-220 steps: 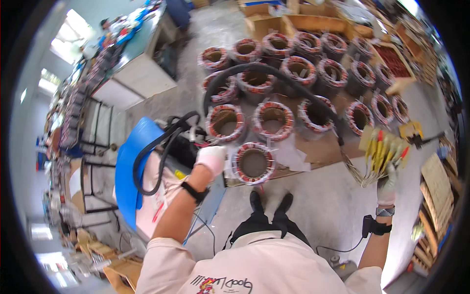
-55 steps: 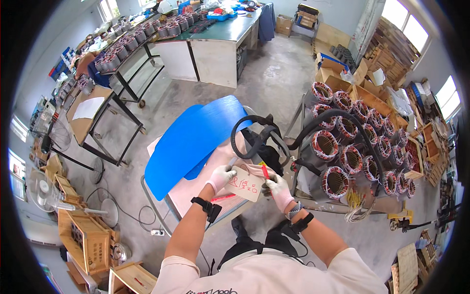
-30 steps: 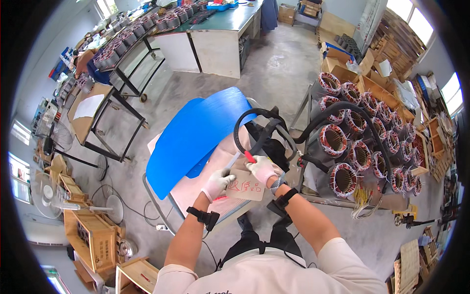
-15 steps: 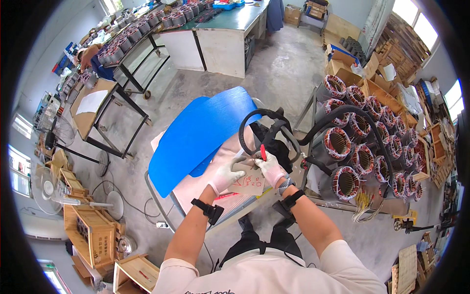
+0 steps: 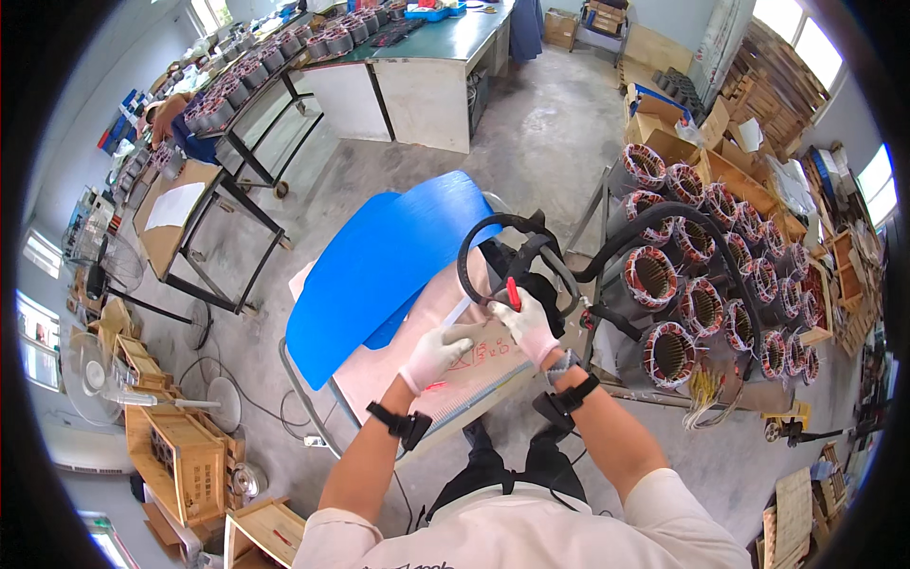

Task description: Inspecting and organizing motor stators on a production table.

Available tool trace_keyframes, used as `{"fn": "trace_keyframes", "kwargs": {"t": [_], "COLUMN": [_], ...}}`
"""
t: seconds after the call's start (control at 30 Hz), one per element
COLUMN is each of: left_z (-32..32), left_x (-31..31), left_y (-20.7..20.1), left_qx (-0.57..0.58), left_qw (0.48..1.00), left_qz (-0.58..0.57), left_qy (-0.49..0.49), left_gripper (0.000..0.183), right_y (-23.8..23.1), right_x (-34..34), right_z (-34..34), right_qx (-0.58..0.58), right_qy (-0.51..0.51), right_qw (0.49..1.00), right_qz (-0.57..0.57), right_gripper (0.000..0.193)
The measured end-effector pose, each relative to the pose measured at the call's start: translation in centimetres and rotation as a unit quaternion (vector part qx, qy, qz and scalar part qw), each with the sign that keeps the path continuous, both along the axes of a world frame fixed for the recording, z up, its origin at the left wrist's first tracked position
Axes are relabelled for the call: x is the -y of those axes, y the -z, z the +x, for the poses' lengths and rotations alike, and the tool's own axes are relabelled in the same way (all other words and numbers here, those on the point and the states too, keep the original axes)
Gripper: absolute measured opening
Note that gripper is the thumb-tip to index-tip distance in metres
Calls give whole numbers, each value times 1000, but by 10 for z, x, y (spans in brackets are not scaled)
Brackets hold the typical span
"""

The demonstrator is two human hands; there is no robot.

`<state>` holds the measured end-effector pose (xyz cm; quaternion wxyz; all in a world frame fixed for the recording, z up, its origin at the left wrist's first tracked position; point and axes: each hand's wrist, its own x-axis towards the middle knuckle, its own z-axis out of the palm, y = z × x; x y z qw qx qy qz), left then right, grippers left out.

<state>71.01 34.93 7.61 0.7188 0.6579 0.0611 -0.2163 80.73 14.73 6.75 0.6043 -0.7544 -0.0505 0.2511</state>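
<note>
A piece of brown cardboard (image 5: 490, 355) with red hand-drawn marks is held up in front of me, over the cart. My left hand (image 5: 432, 357), in a white glove, is closed at its left upper edge, with the fingers pointing right. In my gloved right hand (image 5: 527, 327) a red marker pen (image 5: 513, 295) stands upright, and the fingers meet the cardboard's upper right. Just beyond the left fingers a narrow whitish strip (image 5: 457, 312) shows; its kind is unclear. Below the hands is the pink-covered cart top (image 5: 379, 368), with a large blue sheet (image 5: 379, 270) on it.
Black hoses (image 5: 466, 261) loop beside my right hand. Wound motor stators (image 5: 668, 354) crowd a stand at the right. A fan (image 5: 223, 403) and wooden crates (image 5: 175, 460) stand at the left. Farther off are a green-topped workbench (image 5: 445, 52) and a bending person (image 5: 171, 119).
My left hand has turned inward, its fingers now drawn together across the cardboard's edge. The cardboard has shifted slightly upward and right; my right hand still holds the red marker pen.
</note>
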Motion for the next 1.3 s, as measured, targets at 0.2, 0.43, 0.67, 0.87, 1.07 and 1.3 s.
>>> {"fn": "trace_keyframes", "kwargs": {"t": [0.2, 0.43, 0.67, 0.87, 1.07, 1.3], "left_z": [-43, -62, -69, -76, -70, -77], "left_x": [3, 21, 34, 34, 30, 31], "left_y": [-65, -98, -112, -104, -121, -123], "left_qx": [120, 216, 315, 270, 161, 334], "left_qw": [978, 934, 875, 894, 927, 852], "left_qz": [112, 262, 349, 318, 219, 373], "left_qy": [-129, -111, -113, -163, -257, -153], "left_gripper": [31, 34, 29, 31, 30, 26], "right_y": [-75, -105, -109, -117, -101, -98], "right_x": [1, -6, -11, -14, -13, -12], "right_z": [-48, -69, -75, -84, -103, -79], "right_qx": [136, 242, 270, 320, 304, 332], "right_qy": [21, 39, 50, 39, 37, 97], "right_qw": [990, 966, 958, 944, 949, 938], "right_qz": [-13, -79, -84, -77, -76, -27], "right_gripper": [24, 32, 35, 38, 40, 33]}}
